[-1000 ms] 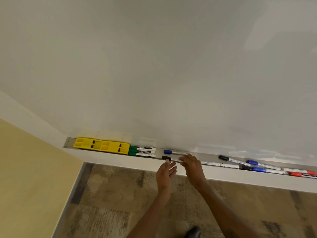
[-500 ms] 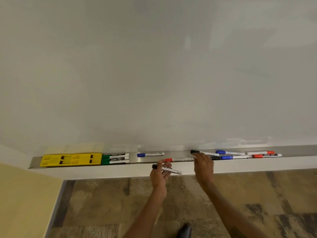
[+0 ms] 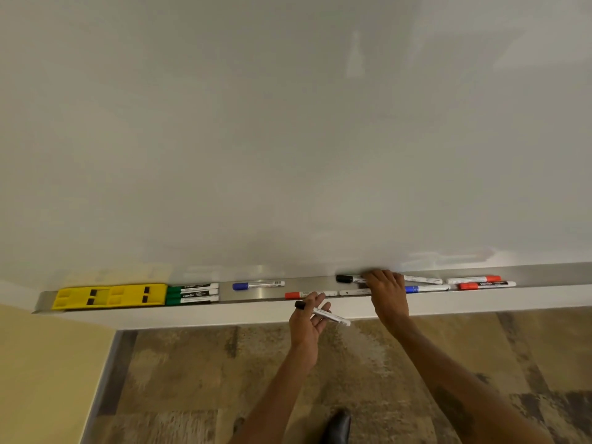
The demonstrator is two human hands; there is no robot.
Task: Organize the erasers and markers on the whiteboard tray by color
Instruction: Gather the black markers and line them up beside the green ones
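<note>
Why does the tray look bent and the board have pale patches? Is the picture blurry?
Head view: the wide-angle lens makes the tray look bent; pale patches on the whiteboard are soft glare; the floor is blurred; the left hand with its black marker looks slightly soft.

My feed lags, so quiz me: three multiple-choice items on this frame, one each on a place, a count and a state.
1. Where do the yellow erasers sit on the tray?
A. left end
B. middle
C. right end

2. How many green markers lie beside them?
A. one
B. three
C. five

3. What is the left hand doing?
A. resting empty on the tray
B. holding a black-capped marker off the tray
C. pressing the whiteboard

Key: 1 A, they fill the tray's left end. 2 B, three green caps are stacked together. 3 B, its grip is closed on the marker below the tray edge, while the right hand reaches another black marker.
</note>
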